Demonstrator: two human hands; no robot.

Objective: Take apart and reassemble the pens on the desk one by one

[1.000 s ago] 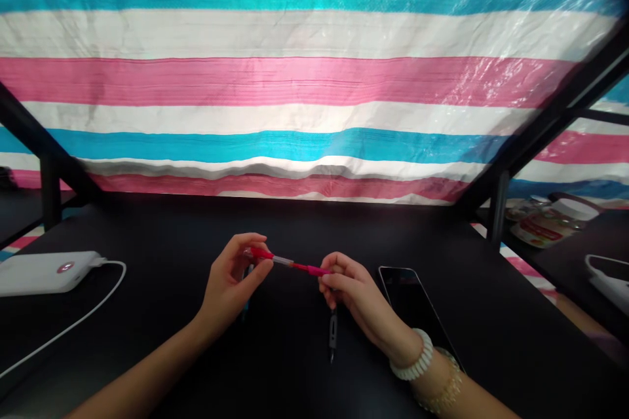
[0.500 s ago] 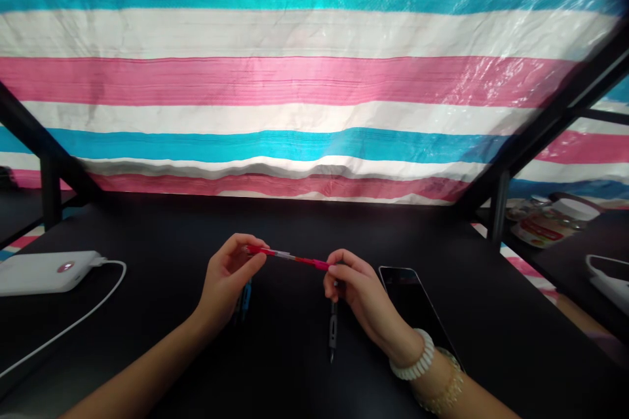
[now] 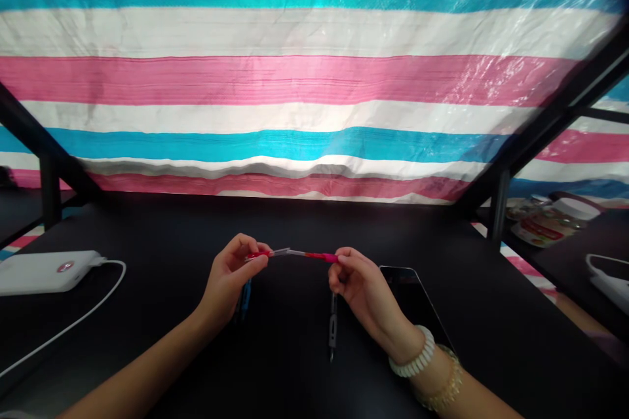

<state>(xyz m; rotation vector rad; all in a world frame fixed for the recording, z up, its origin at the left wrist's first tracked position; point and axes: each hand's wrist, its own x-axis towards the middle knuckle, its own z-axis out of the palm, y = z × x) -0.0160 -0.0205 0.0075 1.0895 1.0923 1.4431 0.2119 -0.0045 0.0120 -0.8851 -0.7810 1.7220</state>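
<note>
My left hand pinches one end of a red pen with a clear middle, held above the black table. My right hand grips the pink-red end between thumb and fingers. The pen shows a slight bend near its clear middle; whether its parts are joined there is too small to tell. A blue pen lies beside my left hand, partly hidden by it. Below my right hand a grey pen rests on the table, its tip toward me.
A phone lies beside my right wrist. At the left is a white power bank with a white cable. Black frame bars and a striped sheet stand behind. A jar sits at the far right.
My right hand has moved slightly right with its end of the pen. The pen looked straight before and now bends at the clear middle. My left hand has barely moved.
</note>
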